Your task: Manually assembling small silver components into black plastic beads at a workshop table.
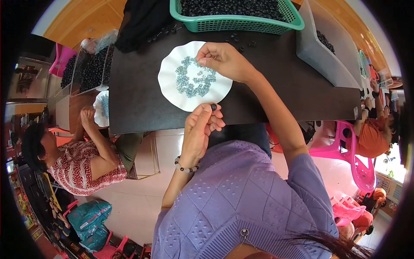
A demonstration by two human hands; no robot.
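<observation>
Black, the small round rubber ring (213,106) sits pinched in the left hand (199,131); right hand (224,60) fingertips clench grey metal bits (tiny) on the white scalloped plate (170,88) just beyond; pick singly.

I've got bare dark table (276,86) right of the white plate (170,88); green basket (241,22) and grey bin (319,56) block the back.

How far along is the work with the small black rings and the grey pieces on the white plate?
Nothing finished shows. Left hand pinches one small black ring; right hand picks at small grey pieces on the wavy white plate. Many black rings remain in the green plastic basket.
</observation>
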